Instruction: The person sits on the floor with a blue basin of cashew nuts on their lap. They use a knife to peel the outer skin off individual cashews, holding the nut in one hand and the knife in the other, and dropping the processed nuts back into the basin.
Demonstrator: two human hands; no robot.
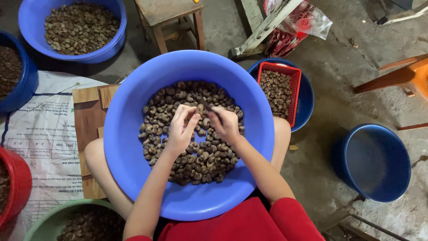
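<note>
Over the blue basin [129,147], both hands — left [180,129], right [225,125] — fingers pinching 1 nut [201,108].

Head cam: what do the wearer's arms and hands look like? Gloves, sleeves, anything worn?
Both hands are bare: no gloves on the left hand or the right hand, and no rings, watch or bands visible. The forearms are bare up to the bottom edge of the picture, where short red sleeves begin. The sleeves look plain, with no markings. Fingers are slim and uncovered.
</note>
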